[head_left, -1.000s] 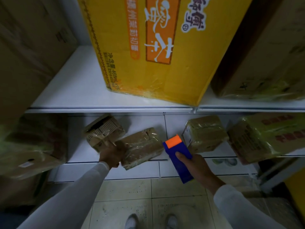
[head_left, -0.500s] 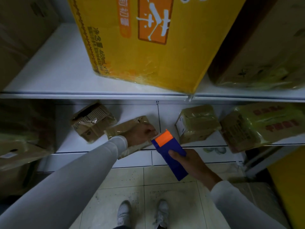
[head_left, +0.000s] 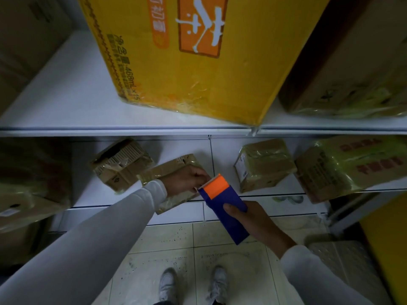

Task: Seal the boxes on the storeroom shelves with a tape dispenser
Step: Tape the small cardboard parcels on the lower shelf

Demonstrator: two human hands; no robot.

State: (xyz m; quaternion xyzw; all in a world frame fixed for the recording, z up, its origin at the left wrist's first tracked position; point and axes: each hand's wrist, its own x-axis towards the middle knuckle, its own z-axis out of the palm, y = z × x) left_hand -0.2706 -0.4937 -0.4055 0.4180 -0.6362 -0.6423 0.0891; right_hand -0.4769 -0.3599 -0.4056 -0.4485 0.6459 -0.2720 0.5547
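Left hand [head_left: 187, 181] has left the small brown box's [head_left: 174, 170] edge, now at the toothed mouth of the tape dispenser [head_left: 222, 204], fingers pinched there, likely drawing the tape end for a fresh strip. Right hand [head_left: 253, 219] grips the blue, orange-capped dispenser just in front of the lower shelf [head_left: 83, 194]; box lies tilted, film-wrapped, glossy
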